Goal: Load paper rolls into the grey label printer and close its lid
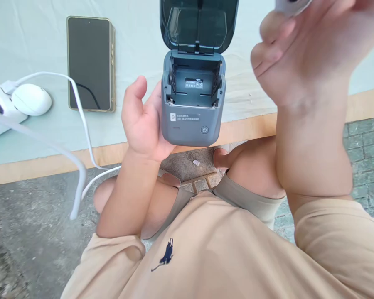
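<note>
A small grey label printer (191,126) rests on my left hand (146,118), which supports it from below and the left side with the thumb apart. Its dark see-through lid (199,27) is swung up, and the paper bay (195,85) shows a small printed label inside with no roll in it. A power button sits on the front right of the printer's face. Raised at the upper right, my right hand (302,54) has its fingers curled around a white rounded thing (293,7) with a dark centre. The frame's top edge cuts that thing off, so its kind is unclear.
A dark-screened phone (89,62) lies on the pale-covered table (137,37) to the left. Beside it are a white rounded plug (31,99), a white power strip (3,112) and white cables (81,112) hanging over the table edge. My legs are below.
</note>
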The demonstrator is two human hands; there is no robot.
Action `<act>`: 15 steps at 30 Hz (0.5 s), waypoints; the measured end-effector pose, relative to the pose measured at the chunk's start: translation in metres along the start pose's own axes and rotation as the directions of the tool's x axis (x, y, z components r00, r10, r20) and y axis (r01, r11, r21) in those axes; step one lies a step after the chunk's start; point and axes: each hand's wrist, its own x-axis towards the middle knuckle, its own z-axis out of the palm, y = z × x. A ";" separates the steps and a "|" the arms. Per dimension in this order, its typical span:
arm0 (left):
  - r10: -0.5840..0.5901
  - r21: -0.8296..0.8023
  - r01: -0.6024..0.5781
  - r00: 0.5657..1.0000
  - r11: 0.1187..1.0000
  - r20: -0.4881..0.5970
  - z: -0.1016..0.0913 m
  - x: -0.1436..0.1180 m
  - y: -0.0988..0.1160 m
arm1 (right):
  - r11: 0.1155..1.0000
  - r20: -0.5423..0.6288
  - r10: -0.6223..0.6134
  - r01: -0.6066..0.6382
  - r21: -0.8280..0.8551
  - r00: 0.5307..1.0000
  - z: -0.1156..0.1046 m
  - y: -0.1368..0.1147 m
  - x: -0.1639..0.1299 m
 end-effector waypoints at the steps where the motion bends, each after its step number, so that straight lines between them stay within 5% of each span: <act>1: -0.004 -0.001 0.004 1.000 1.000 0.003 0.000 0.000 0.000 | 1.000 -0.009 -0.003 0.003 0.007 1.000 0.001 0.007 0.003; 6: -0.028 -0.024 0.029 0.999 0.999 0.019 0.000 -0.002 0.000 | 0.965 -0.016 -0.212 0.206 -0.164 0.977 0.005 0.032 0.006; 11: -0.004 -0.048 0.004 1.000 0.999 -0.001 0.001 -0.001 -0.002 | 0.765 0.004 -0.439 0.376 -0.524 0.899 -0.006 0.030 0.000; 15: 0.020 0.003 -0.019 0.999 1.000 -0.028 0.003 -0.001 -0.001 | 0.596 0.129 -0.391 0.358 -0.719 0.911 -0.013 0.035 -0.001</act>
